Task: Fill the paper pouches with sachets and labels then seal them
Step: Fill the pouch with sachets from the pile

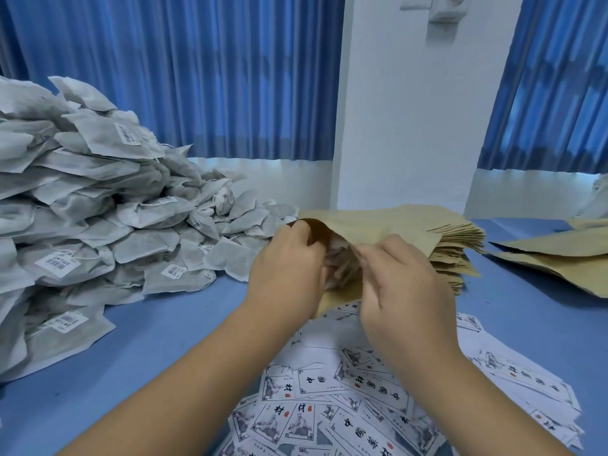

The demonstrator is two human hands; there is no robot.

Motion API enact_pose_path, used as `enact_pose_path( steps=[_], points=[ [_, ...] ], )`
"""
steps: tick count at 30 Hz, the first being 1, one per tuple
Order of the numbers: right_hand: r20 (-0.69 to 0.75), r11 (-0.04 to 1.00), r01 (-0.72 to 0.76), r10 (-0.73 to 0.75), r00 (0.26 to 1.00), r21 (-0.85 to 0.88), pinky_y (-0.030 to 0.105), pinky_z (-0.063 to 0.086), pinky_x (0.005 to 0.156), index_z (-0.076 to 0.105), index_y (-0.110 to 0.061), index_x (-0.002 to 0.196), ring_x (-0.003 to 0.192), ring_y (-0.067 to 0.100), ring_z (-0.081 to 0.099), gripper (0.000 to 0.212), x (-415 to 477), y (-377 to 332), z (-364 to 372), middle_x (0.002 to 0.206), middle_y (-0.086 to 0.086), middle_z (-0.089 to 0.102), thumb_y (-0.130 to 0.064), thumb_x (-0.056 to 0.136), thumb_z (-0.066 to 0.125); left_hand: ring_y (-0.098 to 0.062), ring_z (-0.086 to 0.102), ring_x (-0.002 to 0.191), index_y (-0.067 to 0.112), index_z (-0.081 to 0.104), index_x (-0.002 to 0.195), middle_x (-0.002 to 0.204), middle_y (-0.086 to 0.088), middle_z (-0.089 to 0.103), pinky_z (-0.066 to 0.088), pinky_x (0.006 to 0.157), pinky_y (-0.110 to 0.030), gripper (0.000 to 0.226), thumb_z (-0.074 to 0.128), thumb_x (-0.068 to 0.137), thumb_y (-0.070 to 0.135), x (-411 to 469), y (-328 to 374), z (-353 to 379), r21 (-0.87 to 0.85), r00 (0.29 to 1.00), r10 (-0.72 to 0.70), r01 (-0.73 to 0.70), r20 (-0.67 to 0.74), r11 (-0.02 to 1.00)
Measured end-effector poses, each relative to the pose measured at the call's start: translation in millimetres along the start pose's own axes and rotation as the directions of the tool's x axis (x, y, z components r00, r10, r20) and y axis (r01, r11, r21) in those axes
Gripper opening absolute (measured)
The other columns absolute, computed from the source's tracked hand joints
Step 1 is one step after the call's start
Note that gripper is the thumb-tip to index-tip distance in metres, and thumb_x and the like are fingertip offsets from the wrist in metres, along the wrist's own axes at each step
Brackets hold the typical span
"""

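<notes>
A brown paper pouch is held open above the blue table, its mouth toward me. My left hand grips the mouth's left edge. My right hand pinches its right edge, fingers partly inside. Something pale shows inside the pouch; I cannot tell what. A big heap of grey-white sachets with barcode stickers lies at the left. Printed white labels are scattered on the table under my forearms.
A stack of flat brown pouches sits just behind my right hand. More brown pouches lie at the far right. A white pillar and blue curtains stand behind the blue table.
</notes>
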State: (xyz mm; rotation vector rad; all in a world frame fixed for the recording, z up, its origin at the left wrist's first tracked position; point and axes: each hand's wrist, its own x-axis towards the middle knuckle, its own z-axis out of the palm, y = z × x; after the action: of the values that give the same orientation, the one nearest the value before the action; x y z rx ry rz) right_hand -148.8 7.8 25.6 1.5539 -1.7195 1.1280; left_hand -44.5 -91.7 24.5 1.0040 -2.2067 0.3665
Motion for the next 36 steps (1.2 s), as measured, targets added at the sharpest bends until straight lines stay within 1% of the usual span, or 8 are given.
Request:
enact_pose_path(
  steps=[8,13,18,21,26,29,31,36],
  points=[
    [-0.034,0.983,0.184,-0.184,0.982,0.025,0.031,0.043,0.052,0.071,-0.014,0.089,0.069,0.026,0.055,0.033,-9,-42,-2,0.080,0.002,0.061,-0.013,0.072,0.043,-0.032,0.056,0.107,0.010,0.059,0.108,0.113,-0.015,0.061,0.043,0.086,-0.034,0.026,0.040,0.092,0.009,-1,-6,14,0.165,0.894,-0.011,-0.071,0.449,0.984],
    [-0.035,0.992,0.102,-0.105,0.994,-0.071,0.027,0.038,0.043,0.071,-0.014,0.094,0.071,0.026,0.057,0.036,1,-27,-8,0.082,0.002,0.061,-0.013,0.074,0.041,-0.002,0.045,0.050,0.028,0.031,0.057,0.054,0.013,0.039,0.030,0.046,-0.010,0.041,0.050,0.082,0.003,7,0,-10,-0.459,0.988,0.078,-0.006,0.137,0.889],
    [-0.125,0.993,0.115,-0.110,0.986,0.032,0.035,0.047,0.046,0.072,-0.014,0.101,0.077,0.027,0.057,0.032,6,-28,-11,0.092,0.001,0.064,-0.011,0.081,0.047,-0.007,0.047,0.061,0.037,0.036,0.071,0.063,0.018,0.046,0.036,0.051,-0.017,0.019,0.042,0.078,0.020,5,3,-12,-0.648,0.972,0.235,-0.164,0.024,0.744],
    [-0.122,0.978,0.163,-0.147,0.982,0.128,0.035,0.052,0.058,0.071,-0.016,0.105,0.087,0.022,0.064,0.025,6,-28,-5,0.106,-0.001,0.067,-0.014,0.087,0.054,0.010,0.050,0.062,0.039,0.040,0.068,0.066,0.031,0.055,0.033,0.052,-0.005,0.024,0.044,0.079,0.018,4,-7,-12,-0.714,0.973,0.229,-0.142,0.026,0.686],
    [0.008,0.979,0.193,-0.194,0.981,0.066,0.039,0.054,0.052,0.069,-0.008,0.112,0.069,0.030,0.067,0.028,16,0,17,0.088,0.008,0.071,-0.012,0.088,0.055,0.014,0.051,0.076,0.040,0.061,0.081,0.074,0.034,0.057,0.034,0.071,-0.003,0.027,0.047,0.090,0.019,2,-27,2,-0.663,0.989,0.144,-0.122,-0.021,0.738],
    [0.031,0.980,0.199,-0.199,0.979,0.002,0.040,0.052,0.050,0.067,-0.003,0.114,0.061,0.033,0.064,0.031,29,16,24,0.079,0.011,0.069,-0.010,0.087,0.053,-0.005,0.061,0.090,0.011,0.072,0.098,0.095,0.012,0.069,0.045,0.084,-0.017,0.024,0.049,0.092,0.014,-3,-36,9,-0.516,0.963,0.192,-0.264,-0.188,0.815],
    [0.018,0.984,0.178,-0.177,0.984,-0.020,0.039,0.051,0.052,0.066,-0.003,0.115,0.062,0.034,0.063,0.030,39,24,27,0.080,0.012,0.069,-0.007,0.087,0.053,-0.020,0.063,0.083,0.005,0.073,0.088,0.088,-0.002,0.069,0.049,0.074,-0.033,0.024,0.050,0.090,0.012,-7,-37,14,-0.385,0.911,0.269,-0.380,-0.312,0.841],
    [0.031,0.997,0.021,-0.019,0.999,-0.070,0.033,0.036,0.057,0.064,-0.006,0.107,0.066,0.032,0.052,0.021,55,45,37,0.073,0.007,0.057,-0.010,0.093,0.048,-0.023,0.054,0.072,0.007,0.069,0.079,0.078,-0.004,0.059,0.041,0.066,-0.034,0.023,0.049,0.088,0.013,-10,-42,29,-0.280,0.896,0.291,-0.390,-0.336,0.877]
  ],
)
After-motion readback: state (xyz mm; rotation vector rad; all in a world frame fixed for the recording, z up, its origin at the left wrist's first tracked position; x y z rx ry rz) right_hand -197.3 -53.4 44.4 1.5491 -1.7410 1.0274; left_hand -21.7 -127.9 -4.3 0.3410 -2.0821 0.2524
